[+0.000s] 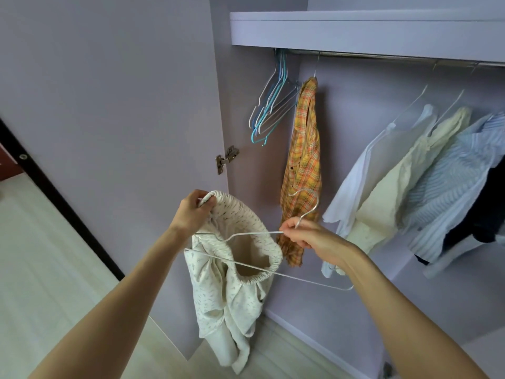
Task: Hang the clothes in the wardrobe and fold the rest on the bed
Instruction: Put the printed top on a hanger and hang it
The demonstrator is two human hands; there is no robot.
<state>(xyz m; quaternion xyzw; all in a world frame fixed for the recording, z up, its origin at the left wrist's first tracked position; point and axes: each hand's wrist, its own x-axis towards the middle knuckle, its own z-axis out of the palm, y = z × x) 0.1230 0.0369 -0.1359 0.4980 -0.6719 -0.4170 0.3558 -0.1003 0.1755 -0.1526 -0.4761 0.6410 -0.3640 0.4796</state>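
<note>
Lilac wardrobe panels are filling our view, with the rail [382, 56] running well above both hands. We are pinching the elastic waistband of the cream skirt [232, 269] with our left hand [191, 212], fingers curled tight on the gathered edge, lifting it so the opening is gaping wide. Our right hand [306, 236] is gripping the white hanger [273, 265] at its neck, just under the hook, and the bar is crossing the waistband mouth, so we are probably threading it in. Beyond the right hand the plaid shirt [303, 165] is hanging already. Up left of it, spare hangers [269, 110] are waiting on the rail.
</note>
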